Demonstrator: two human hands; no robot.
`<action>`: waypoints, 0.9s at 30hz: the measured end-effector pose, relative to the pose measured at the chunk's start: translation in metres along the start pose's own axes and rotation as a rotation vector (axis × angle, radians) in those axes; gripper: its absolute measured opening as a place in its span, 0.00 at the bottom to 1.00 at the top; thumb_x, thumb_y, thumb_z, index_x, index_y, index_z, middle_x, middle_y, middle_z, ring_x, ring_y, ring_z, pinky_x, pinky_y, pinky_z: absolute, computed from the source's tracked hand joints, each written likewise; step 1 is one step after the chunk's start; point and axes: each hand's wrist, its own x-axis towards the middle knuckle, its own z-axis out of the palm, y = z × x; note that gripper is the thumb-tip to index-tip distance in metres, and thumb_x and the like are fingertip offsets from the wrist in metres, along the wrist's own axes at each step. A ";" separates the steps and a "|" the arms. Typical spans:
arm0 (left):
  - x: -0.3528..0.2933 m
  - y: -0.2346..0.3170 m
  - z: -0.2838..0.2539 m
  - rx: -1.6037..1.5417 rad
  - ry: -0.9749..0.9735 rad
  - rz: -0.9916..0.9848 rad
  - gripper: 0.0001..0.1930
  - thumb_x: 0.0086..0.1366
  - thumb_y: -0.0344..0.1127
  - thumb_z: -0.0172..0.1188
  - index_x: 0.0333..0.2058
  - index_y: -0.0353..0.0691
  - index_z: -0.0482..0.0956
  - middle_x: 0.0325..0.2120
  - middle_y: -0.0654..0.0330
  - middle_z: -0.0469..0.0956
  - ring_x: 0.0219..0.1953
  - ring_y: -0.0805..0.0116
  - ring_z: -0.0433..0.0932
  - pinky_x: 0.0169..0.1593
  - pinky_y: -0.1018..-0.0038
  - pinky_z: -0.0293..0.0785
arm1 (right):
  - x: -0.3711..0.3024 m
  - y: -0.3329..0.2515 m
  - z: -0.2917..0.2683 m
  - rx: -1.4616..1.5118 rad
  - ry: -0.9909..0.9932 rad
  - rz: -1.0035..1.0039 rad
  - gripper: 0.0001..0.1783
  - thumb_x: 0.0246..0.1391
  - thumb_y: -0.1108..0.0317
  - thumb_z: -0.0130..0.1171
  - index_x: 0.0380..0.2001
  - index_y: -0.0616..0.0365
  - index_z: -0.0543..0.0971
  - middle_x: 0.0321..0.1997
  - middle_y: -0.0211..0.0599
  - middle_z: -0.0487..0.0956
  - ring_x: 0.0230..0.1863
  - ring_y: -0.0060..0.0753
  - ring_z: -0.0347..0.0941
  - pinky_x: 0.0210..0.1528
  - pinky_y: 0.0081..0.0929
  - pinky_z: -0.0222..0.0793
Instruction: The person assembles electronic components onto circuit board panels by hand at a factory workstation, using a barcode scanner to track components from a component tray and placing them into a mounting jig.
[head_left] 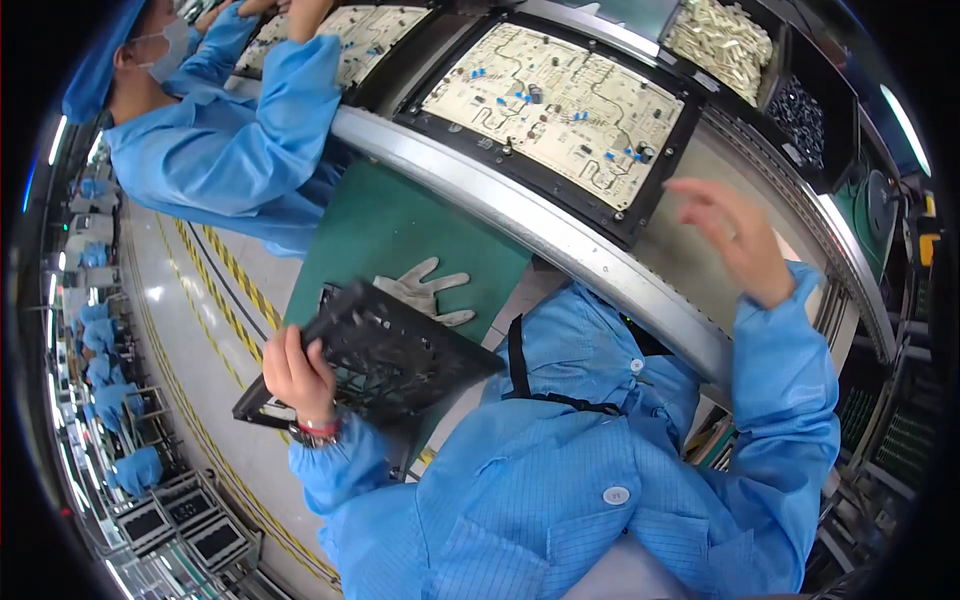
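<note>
My left hand (298,375) grips the edge of a black frame-like tray (395,350), tilted in front of the green table and blurred by motion. The thumb lies on its near face. My right hand (735,235) is raised over the conveyor, fingers apart and slightly bent, with nothing visible in them. Close to those fingertips is the right end of another black tray (640,215), lying flat on the line. It carries a cream circuit board (560,110) dotted with blue and black components. A white glove (425,290) lies on the table, partly behind the tilted tray.
A silver rail (520,210) runs between me and the boards. At the upper left a co-worker in blue (220,150) reaches over another circuit board (350,40). Bins of cream parts (720,45) and dark parts (797,120) stand beyond the line. The green tabletop (380,215) is below the rail.
</note>
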 end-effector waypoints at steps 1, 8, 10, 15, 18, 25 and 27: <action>0.011 0.015 -0.012 -0.069 0.058 0.071 0.16 0.64 0.39 0.50 0.36 0.28 0.72 0.31 0.47 0.73 0.31 0.50 0.73 0.34 0.63 0.70 | -0.001 -0.013 0.005 -0.002 -0.087 -0.084 0.20 0.59 0.57 0.46 0.48 0.59 0.72 0.34 0.37 0.75 0.38 0.33 0.71 0.43 0.28 0.65; 0.117 0.137 -0.033 -0.397 0.174 0.413 0.24 0.59 0.52 0.53 0.30 0.30 0.76 0.27 0.50 0.71 0.28 0.51 0.73 0.32 0.60 0.71 | -0.064 -0.064 0.025 0.292 -0.165 -0.286 0.34 0.53 0.44 0.51 0.51 0.64 0.67 0.48 0.47 0.71 0.48 0.46 0.69 0.52 0.35 0.63; 0.145 0.175 -0.026 -0.609 0.276 0.596 0.23 0.55 0.50 0.57 0.29 0.30 0.76 0.26 0.50 0.71 0.27 0.53 0.73 0.30 0.64 0.72 | -0.105 -0.070 0.023 0.452 -0.013 -0.112 0.32 0.51 0.48 0.55 0.49 0.65 0.68 0.46 0.47 0.72 0.47 0.45 0.70 0.50 0.35 0.65; 0.207 0.257 -0.022 -1.037 -0.042 0.703 0.41 0.51 0.51 0.62 0.56 0.25 0.58 0.55 0.44 0.63 0.57 0.44 0.61 0.59 0.61 0.57 | -0.186 -0.066 -0.005 0.624 0.854 0.434 0.29 0.53 0.44 0.52 0.39 0.65 0.73 0.38 0.37 0.75 0.38 0.29 0.71 0.42 0.25 0.66; 0.220 0.297 0.005 -0.967 -0.206 0.610 0.35 0.58 0.42 0.56 0.59 0.30 0.55 0.59 0.46 0.56 0.61 0.47 0.55 0.61 0.64 0.53 | -0.244 -0.018 -0.033 0.527 0.954 0.532 0.28 0.54 0.45 0.50 0.37 0.64 0.73 0.33 0.34 0.74 0.34 0.24 0.70 0.37 0.20 0.64; 0.177 0.339 0.075 -1.745 -0.799 0.009 0.27 0.68 0.42 0.43 0.61 0.38 0.50 0.60 0.47 0.51 0.56 0.58 0.63 0.57 0.68 0.59 | -0.328 0.040 -0.075 0.573 1.265 0.786 0.21 0.60 0.51 0.44 0.34 0.61 0.73 0.26 0.27 0.71 0.27 0.18 0.63 0.29 0.16 0.56; 0.169 0.352 0.085 -2.025 -1.133 -0.483 0.30 0.68 0.56 0.32 0.59 0.38 0.53 0.57 0.47 0.56 0.53 0.55 0.67 0.50 0.66 0.69 | -0.329 0.050 -0.080 0.600 1.265 0.816 0.22 0.60 0.51 0.44 0.33 0.61 0.75 0.25 0.28 0.72 0.26 0.18 0.65 0.28 0.16 0.58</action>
